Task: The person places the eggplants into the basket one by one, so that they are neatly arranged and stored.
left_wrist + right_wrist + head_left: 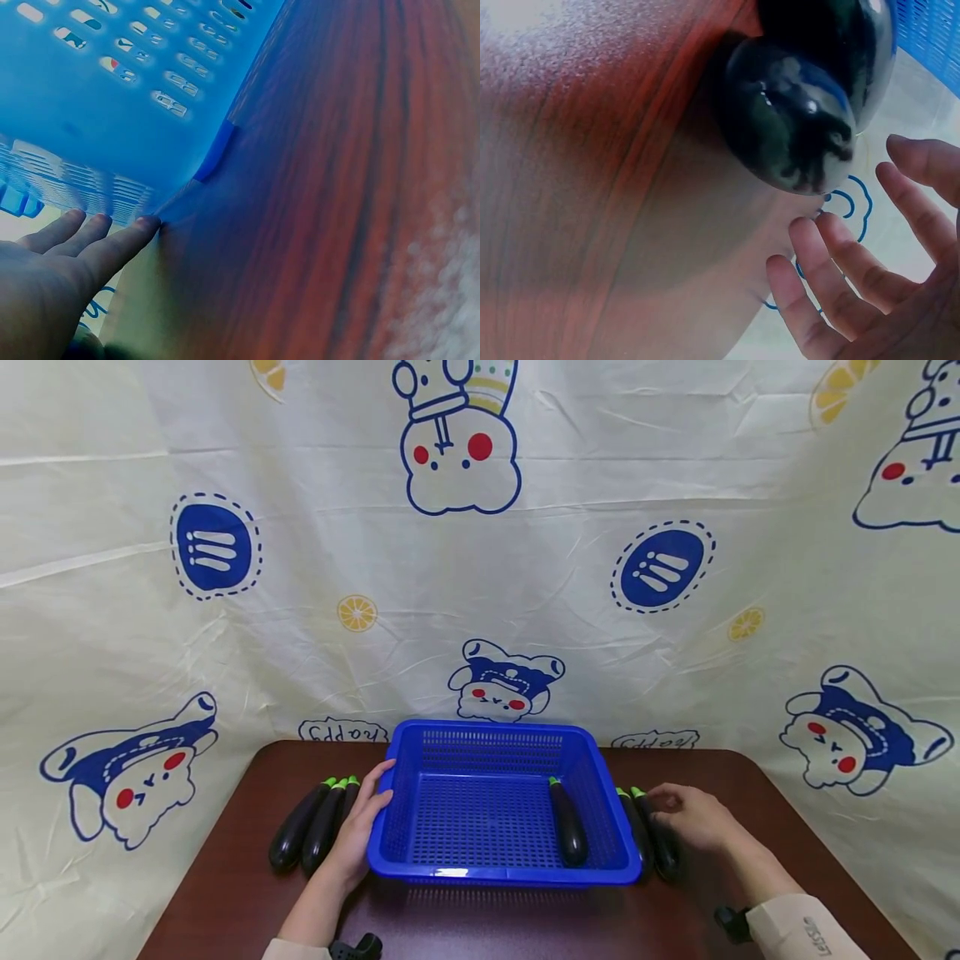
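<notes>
A blue slotted plastic basket stands mid-table with one dark purple eggplant lying along its right inner side. My left hand lies flat against the basket's left outer wall, its straight fingers touching the wall near the base. Three eggplants lie side by side just left of that hand. Right of the basket lie two more eggplants. My right hand hovers over them. Its spread fingers are near the rounded end of one eggplant and hold nothing.
The brown wooden table has bare strips at its front and outer sides. A cream cloth printed with cartoon figures hangs right behind the table. The basket's near rim sits close to the table's front edge.
</notes>
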A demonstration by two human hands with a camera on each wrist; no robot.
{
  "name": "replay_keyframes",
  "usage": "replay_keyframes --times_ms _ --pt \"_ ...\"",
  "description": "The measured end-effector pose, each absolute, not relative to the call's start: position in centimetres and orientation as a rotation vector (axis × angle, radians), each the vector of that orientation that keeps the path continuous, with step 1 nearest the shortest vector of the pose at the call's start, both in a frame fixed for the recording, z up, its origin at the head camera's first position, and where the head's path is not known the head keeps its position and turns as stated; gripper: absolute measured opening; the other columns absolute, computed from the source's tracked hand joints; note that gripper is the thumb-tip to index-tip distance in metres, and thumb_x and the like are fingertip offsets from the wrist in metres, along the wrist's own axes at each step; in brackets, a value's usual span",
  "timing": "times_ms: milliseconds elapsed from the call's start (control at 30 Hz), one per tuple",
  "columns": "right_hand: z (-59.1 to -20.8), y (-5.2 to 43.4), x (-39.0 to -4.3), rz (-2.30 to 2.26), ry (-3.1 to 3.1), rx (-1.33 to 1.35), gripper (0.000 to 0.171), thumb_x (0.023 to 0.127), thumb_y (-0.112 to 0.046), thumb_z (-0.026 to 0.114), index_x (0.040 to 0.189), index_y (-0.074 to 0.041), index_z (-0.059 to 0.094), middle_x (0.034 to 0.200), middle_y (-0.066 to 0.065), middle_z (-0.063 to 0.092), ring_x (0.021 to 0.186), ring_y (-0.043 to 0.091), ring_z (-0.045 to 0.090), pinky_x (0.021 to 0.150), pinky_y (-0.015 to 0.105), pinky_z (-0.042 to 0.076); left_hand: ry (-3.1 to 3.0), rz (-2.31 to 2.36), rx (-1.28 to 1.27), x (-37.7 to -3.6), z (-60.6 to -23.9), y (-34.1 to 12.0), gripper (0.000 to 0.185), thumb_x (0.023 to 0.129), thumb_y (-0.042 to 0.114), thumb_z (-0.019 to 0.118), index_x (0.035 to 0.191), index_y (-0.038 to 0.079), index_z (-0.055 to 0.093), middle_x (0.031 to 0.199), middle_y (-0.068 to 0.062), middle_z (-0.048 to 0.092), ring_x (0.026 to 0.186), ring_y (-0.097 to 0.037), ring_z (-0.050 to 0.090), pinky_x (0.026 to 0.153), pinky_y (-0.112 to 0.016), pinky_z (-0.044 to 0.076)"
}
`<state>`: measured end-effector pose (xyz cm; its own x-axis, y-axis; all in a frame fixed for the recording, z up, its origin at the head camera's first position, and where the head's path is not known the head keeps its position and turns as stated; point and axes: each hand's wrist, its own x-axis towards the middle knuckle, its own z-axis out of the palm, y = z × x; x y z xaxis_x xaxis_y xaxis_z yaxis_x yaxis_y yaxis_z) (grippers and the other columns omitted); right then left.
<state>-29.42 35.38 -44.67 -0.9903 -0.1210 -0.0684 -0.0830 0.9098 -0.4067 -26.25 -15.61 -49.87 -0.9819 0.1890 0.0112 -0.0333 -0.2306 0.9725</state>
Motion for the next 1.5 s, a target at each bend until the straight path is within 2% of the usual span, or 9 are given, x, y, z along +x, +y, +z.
replay_keyframes --times_ms 267,500,833,1100,1500 --pt "-45.02 35.48 -29.68 -0.647 2.926 -0.160 0.035 0.094 -0.019 0.072 0.127 -0.008 0.069 0.112 0.018 0.072 0.107 0.039 0.066 0.082 0.056 0.054 1.873 2.342 0.218 -26.34 -49.80 -15.77 0.052 0.111 0.029 0.038 0.161 0.029 0.024 0.168 -0.014 0.023 0.139 -0.041 0.042 0.101 -0.041 0.047" --pt "-44.98 35.37 -29.87 -0.635 2.934 -0.177 0.034 0.094 -0.018 0.072 0.126 -0.007 0.069 0.096 0.006 0.068 0.089 0.025 0.062 0.075 0.046 0.051 1.886 2.341 0.220 -26.55 -49.83 -15.81 0.052 0.111 0.030 0.038 0.161 0.030 0.024 0.167 -0.014 0.024 0.140 -0.043 0.041 0.100 -0.039 0.048" --pt "-45.58 35.46 -29.94 -0.661 2.926 -0.173 0.032 0.093 -0.016 0.072 0.123 -0.007 0.070 0.080 0.003 0.051 0.071 0.020 0.048 0.065 0.036 0.036 1.905 2.325 0.188 -26.67 -49.92 -15.82 0.050 0.111 0.030 0.037 0.160 0.034 0.025 0.169 -0.010 0.022 0.144 -0.042 0.038 0.101 -0.038 0.046" --pt "-45.58 35.53 -29.99 -0.644 2.923 -0.157 0.032 0.093 -0.016 0.072 0.123 -0.008 0.071 0.088 0.005 0.057 0.081 0.023 0.053 0.069 0.038 0.042 1.897 2.328 0.191 -26.61 -50.01 -15.77 0.050 0.111 0.031 0.037 0.160 0.033 0.025 0.169 -0.010 0.022 0.144 -0.042 0.038 0.100 -0.038 0.046" --pt "-45.52 35.69 -29.80 -0.648 2.918 -0.173 0.031 0.092 -0.014 0.072 0.122 -0.008 0.071 0.084 0.004 0.051 0.076 0.021 0.049 0.068 0.037 0.037 1.862 2.337 0.177 -26.39 -50.33 -15.59 0.051 0.112 0.030 0.036 0.161 0.032 0.024 0.169 -0.012 0.022 0.139 -0.040 0.042 0.099 -0.038 0.047"
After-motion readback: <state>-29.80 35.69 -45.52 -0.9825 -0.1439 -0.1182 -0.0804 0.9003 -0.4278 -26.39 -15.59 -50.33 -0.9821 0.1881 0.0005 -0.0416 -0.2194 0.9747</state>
